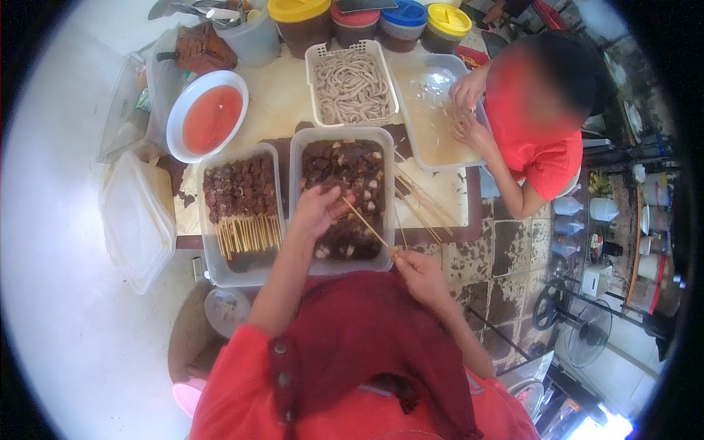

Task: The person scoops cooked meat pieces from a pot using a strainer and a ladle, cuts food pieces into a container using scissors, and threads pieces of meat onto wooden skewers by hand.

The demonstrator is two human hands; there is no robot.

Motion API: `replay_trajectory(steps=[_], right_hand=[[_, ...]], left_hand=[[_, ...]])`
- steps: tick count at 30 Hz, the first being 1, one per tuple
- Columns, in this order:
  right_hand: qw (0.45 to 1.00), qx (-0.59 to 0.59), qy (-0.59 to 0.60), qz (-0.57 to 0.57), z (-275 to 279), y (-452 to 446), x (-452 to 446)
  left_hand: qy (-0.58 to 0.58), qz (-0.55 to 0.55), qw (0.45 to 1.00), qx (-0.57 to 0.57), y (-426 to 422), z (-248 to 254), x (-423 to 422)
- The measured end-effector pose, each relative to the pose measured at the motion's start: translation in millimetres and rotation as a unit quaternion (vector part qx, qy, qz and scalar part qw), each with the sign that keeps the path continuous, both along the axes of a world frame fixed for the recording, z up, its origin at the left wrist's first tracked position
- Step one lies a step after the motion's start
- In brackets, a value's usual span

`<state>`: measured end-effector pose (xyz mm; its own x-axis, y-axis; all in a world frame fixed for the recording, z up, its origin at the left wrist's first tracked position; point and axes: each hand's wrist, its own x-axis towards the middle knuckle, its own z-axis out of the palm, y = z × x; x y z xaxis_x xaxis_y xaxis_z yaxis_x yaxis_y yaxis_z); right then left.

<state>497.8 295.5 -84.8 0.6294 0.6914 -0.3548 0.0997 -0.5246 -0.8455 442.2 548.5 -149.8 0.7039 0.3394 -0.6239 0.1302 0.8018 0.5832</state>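
Observation:
My right hand grips a bamboo skewer near its lower end, and the stick slants up to the left. At its tip, my left hand has its fingers curled together; what they pinch is hidden. Both hands are over or beside a clear plastic tub of dark marinated meat with pale lumps in it. Left of that, a second tub holds rows of finished meat skewers, bare stick ends toward me. Loose bamboo skewers lie on the table to the right.
A white basket of pale, sausage-like strips stands behind. A white bowl holds orange-red liquid. At the right, a co-worker in red has both hands in a tub of cloudy liquid. Lidded containers line the back.

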Motion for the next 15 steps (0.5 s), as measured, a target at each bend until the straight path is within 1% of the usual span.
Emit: replay_trajectory(steps=[4,7,10,13,15], right_hand=[[1.0,0.017,-0.011,0.0,2.8,4.7,-0.7],[1.0,-0.017,0.006,0.008,5.7,4.8,2.7],[0.996,-0.037,-0.053,0.06,15.4,1.4,10.0],[0.991,-0.098,0.013,0.09,30.8,0.4,18.5],[0.99,-0.1,0.016,0.094,37.3,1.5,20.3]], left_hand=[[-0.026,0.021,0.997,-0.066,5.4,-4.3,-1.5],[-0.02,-0.006,0.998,-0.053,9.2,-5.3,-0.2],[0.001,-0.028,0.999,-0.041,6.0,-2.9,1.1],[0.01,-0.099,0.995,0.014,8.4,-1.4,-0.5],[0.03,-0.129,0.991,0.034,8.1,3.7,-1.0]])
